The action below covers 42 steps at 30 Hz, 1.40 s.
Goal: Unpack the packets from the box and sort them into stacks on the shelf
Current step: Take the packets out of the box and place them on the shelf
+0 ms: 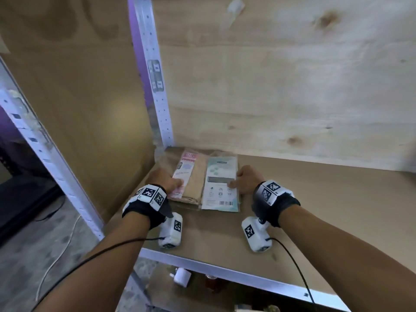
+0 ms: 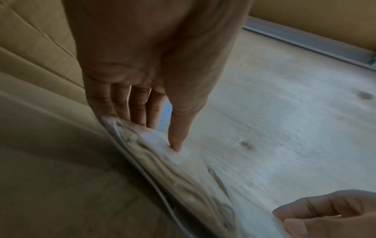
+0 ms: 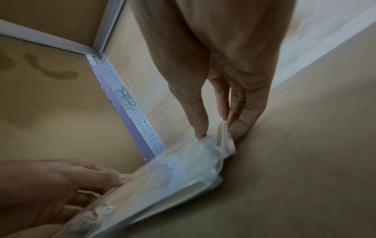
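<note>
A clear plastic packet [image 1: 198, 183] of beige fabric, with a pink label and a teal card, lies flat in the back left corner of the shelf board [image 1: 315, 210]. My left hand [image 1: 166, 180] grips its left edge, thumb on top and fingers down the side [image 2: 156, 130]. My right hand [image 1: 245, 180] pinches the right edge, thumb on the card [image 3: 219, 133]. The left wrist view shows layered packet edges [image 2: 183, 185]. In the right wrist view the packet [image 3: 173, 173] looks thick. The box is out of view.
A perforated metal upright [image 1: 157, 97] stands in the corner just behind the packet, with a cardboard side panel [image 1: 90, 109] on the left and a plywood back wall [image 1: 281, 86]. The shelf's metal front rail [image 1: 225, 271] runs below my wrists. A small white object [image 1: 182, 276] sits beneath the shelf.
</note>
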Each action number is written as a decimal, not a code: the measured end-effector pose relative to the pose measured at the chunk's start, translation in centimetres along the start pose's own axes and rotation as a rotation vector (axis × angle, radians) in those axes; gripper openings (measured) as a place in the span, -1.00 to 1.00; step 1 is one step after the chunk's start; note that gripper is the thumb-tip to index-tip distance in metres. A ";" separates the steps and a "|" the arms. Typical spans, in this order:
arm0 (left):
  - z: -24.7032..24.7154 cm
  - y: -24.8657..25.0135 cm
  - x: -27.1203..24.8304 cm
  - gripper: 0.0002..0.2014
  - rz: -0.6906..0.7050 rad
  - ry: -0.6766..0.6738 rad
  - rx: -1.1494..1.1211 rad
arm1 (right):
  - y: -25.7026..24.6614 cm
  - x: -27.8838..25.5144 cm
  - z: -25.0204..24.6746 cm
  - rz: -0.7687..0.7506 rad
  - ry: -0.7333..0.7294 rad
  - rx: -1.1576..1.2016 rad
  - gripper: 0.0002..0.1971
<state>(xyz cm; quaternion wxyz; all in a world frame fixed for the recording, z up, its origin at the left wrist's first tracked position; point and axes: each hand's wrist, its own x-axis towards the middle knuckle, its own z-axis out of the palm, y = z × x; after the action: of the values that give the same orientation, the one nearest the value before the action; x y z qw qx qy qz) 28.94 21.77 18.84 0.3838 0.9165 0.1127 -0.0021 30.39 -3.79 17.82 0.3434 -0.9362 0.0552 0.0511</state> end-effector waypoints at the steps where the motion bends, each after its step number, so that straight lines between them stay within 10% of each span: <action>1: 0.0 -0.1 0.6 -0.62 -0.008 0.004 -0.017 | -0.3 0.8 0.1 -0.006 -0.004 -0.011 -0.77; 9: -0.6 0.6 0.3 -0.50 0.060 0.070 0.162 | -0.6 0.7 -1.0 -0.091 -0.065 -0.191 -0.36; 21: 1.9 4.9 -16.7 -0.76 0.372 0.176 -0.121 | 5.1 -17.4 -6.8 -0.155 -0.158 0.150 -0.88; 32: 14.1 0.9 -31.9 -0.96 0.363 -0.220 -0.173 | 17.3 -34.5 -4.6 -0.144 -0.182 -0.040 -0.94; 42: 24.2 -5.7 -33.5 -0.79 0.178 -0.625 0.300 | 26.6 -34.6 4.1 0.102 -0.499 -0.159 -0.82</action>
<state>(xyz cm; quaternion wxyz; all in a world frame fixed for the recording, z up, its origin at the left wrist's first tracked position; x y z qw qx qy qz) -2.87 1.71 0.82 0.2598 0.9239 -0.0917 -0.2654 -7.78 -18.87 2.37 0.2688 -0.9146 0.0115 0.3019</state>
